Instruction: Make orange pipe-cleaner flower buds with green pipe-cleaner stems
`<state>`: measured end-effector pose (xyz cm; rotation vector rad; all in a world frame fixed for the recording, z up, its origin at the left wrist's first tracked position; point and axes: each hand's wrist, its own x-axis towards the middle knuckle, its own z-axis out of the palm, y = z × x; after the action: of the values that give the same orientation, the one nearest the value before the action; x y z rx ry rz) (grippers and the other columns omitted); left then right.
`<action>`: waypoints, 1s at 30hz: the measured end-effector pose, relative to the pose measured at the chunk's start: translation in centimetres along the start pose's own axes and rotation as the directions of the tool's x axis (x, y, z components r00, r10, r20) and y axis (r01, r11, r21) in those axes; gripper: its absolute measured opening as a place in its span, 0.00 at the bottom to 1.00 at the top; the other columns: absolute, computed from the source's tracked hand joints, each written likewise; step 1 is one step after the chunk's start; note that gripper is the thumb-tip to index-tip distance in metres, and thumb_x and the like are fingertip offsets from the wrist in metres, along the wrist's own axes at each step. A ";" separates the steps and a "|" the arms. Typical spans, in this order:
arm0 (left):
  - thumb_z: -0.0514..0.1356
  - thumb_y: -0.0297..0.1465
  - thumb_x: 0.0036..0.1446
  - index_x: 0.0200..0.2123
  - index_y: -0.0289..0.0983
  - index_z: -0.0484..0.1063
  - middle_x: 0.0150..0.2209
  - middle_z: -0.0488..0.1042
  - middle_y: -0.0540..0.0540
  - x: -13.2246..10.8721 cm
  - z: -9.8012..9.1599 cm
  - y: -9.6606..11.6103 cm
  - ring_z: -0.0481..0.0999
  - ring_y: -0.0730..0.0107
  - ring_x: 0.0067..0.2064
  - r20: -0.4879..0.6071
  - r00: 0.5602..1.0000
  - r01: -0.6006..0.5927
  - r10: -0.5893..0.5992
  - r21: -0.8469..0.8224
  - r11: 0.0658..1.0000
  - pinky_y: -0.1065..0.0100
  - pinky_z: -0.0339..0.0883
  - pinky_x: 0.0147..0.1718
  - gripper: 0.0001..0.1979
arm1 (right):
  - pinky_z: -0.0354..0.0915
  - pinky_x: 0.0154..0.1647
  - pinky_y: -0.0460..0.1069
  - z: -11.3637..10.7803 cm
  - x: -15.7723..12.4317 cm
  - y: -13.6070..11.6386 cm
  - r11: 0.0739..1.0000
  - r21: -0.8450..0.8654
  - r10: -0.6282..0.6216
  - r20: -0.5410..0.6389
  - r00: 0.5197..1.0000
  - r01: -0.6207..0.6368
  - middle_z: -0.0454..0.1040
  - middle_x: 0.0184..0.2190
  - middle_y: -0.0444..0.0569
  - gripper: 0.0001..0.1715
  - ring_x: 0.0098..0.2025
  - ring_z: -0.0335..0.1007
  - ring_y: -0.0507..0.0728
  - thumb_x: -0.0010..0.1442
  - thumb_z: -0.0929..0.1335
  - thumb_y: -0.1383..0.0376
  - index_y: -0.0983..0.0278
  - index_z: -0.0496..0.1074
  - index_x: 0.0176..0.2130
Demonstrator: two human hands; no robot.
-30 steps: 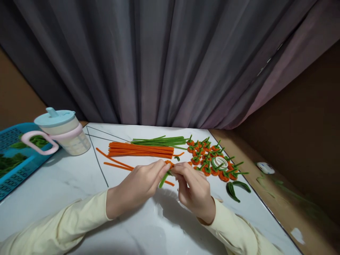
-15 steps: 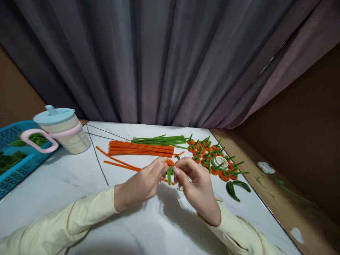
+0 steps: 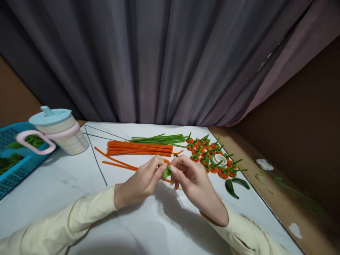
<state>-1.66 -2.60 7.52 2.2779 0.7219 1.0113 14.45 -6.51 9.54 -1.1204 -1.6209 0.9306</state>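
Between my two hands is a small orange and green pipe-cleaner piece (image 3: 166,172), its green end pointing down toward me. My left hand (image 3: 145,179) pinches it from the left, thumb against fingers. From the right, my right hand (image 3: 190,177) grips the green part between thumb and index finger, the other fingers curled. Fingers hide much of the piece. Just beyond the hands lies a bundle of orange pipe cleaners (image 3: 139,148), with a bundle of green pipe cleaners (image 3: 159,139) behind it. A few loose orange pipe cleaners (image 3: 119,164) lie near my left hand.
On the right sit several orange pipe-cleaner pumpkins with green stems (image 3: 195,157), a roll of tape (image 3: 219,160) among them. Two dark green curled pieces (image 3: 231,189) lie nearer. A lidded cup (image 3: 70,138) and blue basket (image 3: 18,177) stand left. A white object (image 3: 264,164) lies beyond the table edge.
The green end between my fingers now looks shorter and is more covered by them. My right hand has turned slightly. The whole view has shifted a little.
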 end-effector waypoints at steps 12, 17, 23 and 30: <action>0.41 0.27 0.64 0.34 0.40 0.54 0.31 0.63 0.49 -0.6 0.6 -0.2 0.67 0.71 0.30 0.053 0.999 -0.012 0.005 0.139 0.990 0.69 0.65 0.29 0.08 | 0.54 0.23 0.44 0.2 -0.2 0.2 0.915 -0.376 -0.148 0.026 0.989 0.147 0.63 0.20 0.41 0.12 0.21 0.57 0.49 0.62 0.60 0.70 0.63 0.62 0.26; 0.41 0.24 0.65 0.36 0.39 0.55 0.29 0.62 0.50 -0.8 0.9 -0.6 0.65 0.71 0.28 -0.018 0.976 -0.202 0.219 0.311 0.929 0.69 0.63 0.26 0.08 | 0.54 0.21 0.43 0.5 -0.1 0.3 0.978 -0.206 -0.023 -0.032 0.999 0.016 0.62 0.17 0.41 0.15 0.19 0.56 0.49 0.61 0.61 0.66 0.64 0.63 0.23; 0.43 0.22 0.63 0.38 0.38 0.56 0.28 0.61 0.50 -1.0 1.0 -1.1 0.65 0.71 0.28 -0.037 0.952 -0.267 0.305 0.391 0.881 0.70 0.63 0.25 0.07 | 0.54 0.20 0.43 0.8 -0.3 0.4 0.990 -0.140 0.023 -0.045 0.999 -0.029 0.63 0.17 0.41 0.15 0.19 0.56 0.48 0.61 0.61 0.66 0.64 0.64 0.23; 0.42 0.21 0.62 0.40 0.38 0.56 0.32 0.65 0.47 -1.2 0.9 -1.1 0.70 0.67 0.33 -0.030 0.965 -0.219 0.259 0.444 0.869 0.68 0.68 0.30 0.08 | 0.59 0.23 0.44 1.3 -1.0 0.2 0.928 -0.344 -0.201 -0.130 0.971 0.146 0.71 0.23 0.45 0.10 0.23 0.65 0.51 0.60 0.62 0.72 0.64 0.70 0.31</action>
<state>-1.91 -2.83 5.65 2.7833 0.7790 1.1630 13.38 -7.45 8.69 -1.2196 -1.7485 0.4448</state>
